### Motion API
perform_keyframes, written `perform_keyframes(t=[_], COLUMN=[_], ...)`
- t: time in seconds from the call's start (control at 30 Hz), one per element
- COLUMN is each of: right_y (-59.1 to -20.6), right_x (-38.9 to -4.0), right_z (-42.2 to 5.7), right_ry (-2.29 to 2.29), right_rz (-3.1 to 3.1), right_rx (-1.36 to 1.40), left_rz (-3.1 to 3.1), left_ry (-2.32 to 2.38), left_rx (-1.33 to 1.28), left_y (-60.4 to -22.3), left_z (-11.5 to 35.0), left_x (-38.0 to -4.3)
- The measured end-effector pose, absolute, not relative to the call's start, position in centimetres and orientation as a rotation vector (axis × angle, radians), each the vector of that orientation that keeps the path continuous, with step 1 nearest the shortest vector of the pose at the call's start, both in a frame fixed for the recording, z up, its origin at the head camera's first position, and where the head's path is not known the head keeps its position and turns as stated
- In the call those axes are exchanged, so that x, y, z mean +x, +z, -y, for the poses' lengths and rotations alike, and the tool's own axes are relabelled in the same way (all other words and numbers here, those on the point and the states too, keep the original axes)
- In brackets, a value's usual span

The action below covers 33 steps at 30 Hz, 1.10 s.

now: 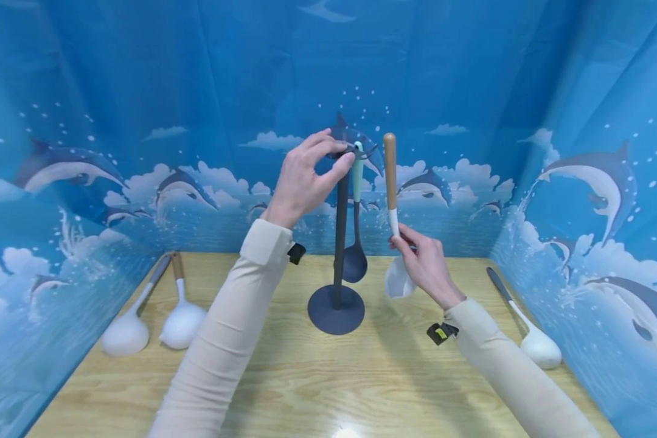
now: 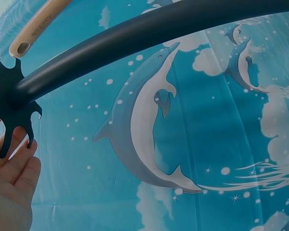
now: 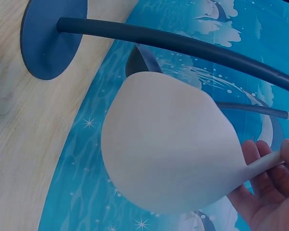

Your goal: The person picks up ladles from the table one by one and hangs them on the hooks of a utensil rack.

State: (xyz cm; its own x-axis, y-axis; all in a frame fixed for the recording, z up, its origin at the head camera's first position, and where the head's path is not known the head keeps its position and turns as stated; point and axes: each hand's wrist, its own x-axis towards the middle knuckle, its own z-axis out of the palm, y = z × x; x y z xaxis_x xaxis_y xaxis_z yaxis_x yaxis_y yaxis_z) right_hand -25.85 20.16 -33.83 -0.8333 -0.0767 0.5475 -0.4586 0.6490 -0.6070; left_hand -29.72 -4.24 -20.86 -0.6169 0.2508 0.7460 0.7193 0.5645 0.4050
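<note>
A dark utensil stand [image 1: 339, 243] with a round base stands mid-table. My left hand [image 1: 306, 176] grips its hooked top between thumb and fingers; in the left wrist view, fingertips [image 2: 26, 149] lie against the hooks [image 2: 9, 130]. From one hook hangs a dark ladle [image 1: 354, 263] with a mint-green handle. Right of the stand, my right hand [image 1: 429, 267] pinches the white neck of a white ladle [image 3: 168, 144], its bowl down and wooden handle [image 1: 391, 170] pointing up. The wooden handle's end [image 2: 23, 47] is right at a hook in the left wrist view.
At the left of the wooden table [image 1: 306, 377] lie a white ladle with a grey handle [image 1: 126, 333] and another with a wooden handle [image 1: 183, 322]. A white ladle with a dark handle [image 1: 541, 348] lies at the right. A dolphin-print curtain [image 1: 274, 73] surrounds the table.
</note>
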Motion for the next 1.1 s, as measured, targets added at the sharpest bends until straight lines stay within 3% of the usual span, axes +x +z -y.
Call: perform_keyframes(t=[1.1], right_y=[-33.37], right_x=[-26.19], right_z=[-19.12], right_ry=[1.002], right_rz=[2.395], right_rx=[0.495], left_rz=[2.139], left_ry=[-0.958], left_rx=[-0.79], left_y=[-20.92], left_z=[4.26], left_x=[-29.83])
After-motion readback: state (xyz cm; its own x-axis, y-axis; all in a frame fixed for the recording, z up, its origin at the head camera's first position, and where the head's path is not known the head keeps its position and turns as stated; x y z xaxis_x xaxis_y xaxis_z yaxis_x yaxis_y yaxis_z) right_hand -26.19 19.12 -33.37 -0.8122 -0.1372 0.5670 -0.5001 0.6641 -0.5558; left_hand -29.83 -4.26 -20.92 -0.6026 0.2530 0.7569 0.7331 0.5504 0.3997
